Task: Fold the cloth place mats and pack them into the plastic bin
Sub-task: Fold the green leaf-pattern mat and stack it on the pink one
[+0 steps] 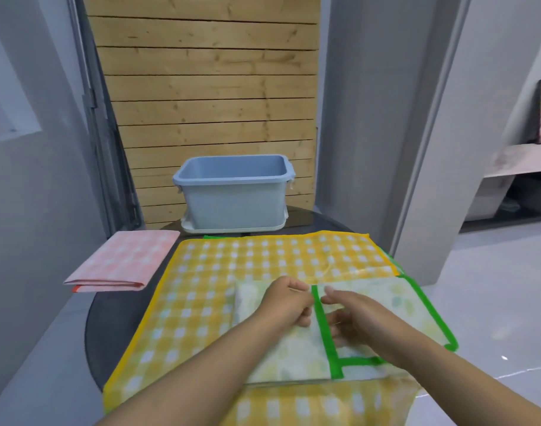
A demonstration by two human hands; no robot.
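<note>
A pale leaf-print place mat with green trim lies partly folded on top of a yellow checked mat that is spread flat over the round dark table. My left hand is curled on the folded left part of the green-trimmed mat. My right hand pinches the mat at its green edge strip, fingers close to the left hand. A folded pink checked mat rests at the table's left edge. The light blue plastic bin stands at the back of the table, with nothing visible inside.
The bin sits on its white lid. A wooden slat wall rises behind the table. A grey pillar stands to the right and a grey wall to the left. The dark table shows left of the yellow mat.
</note>
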